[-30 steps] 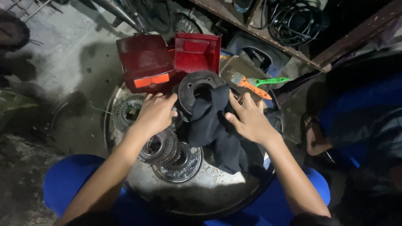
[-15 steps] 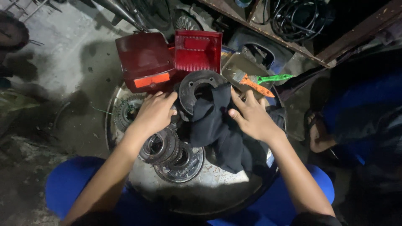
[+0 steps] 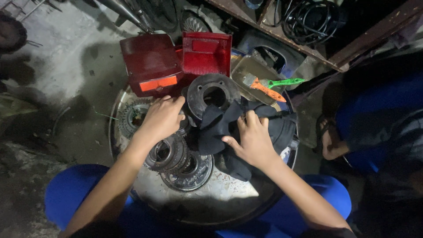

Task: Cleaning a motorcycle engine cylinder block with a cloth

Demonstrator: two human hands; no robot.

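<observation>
My left hand [image 3: 162,118] grips the left edge of a dark round metal disc [image 3: 213,93] with a centre hole, which stands tilted on a round metal tray [image 3: 220,200]. My right hand [image 3: 252,140] presses a black cloth [image 3: 220,128] against the disc's lower right side. Below my left hand lie stacked toothed gear rings [image 3: 169,152] and a round hub plate [image 3: 189,169]. Another gear [image 3: 132,115] sits at the tray's left rim.
Two red tail-light lenses [image 3: 152,64] [image 3: 206,53] lean at the tray's far side. A small metal pan [image 3: 251,72] holds a brush [image 3: 271,86] with orange and green handle. Another person in blue [image 3: 374,123] sits at the right. Coiled black cables [image 3: 308,17] lie beyond.
My right hand has slid down and left over the cloth, uncovering more of the disc's face. My left hand keeps its hold at the disc's edge.
</observation>
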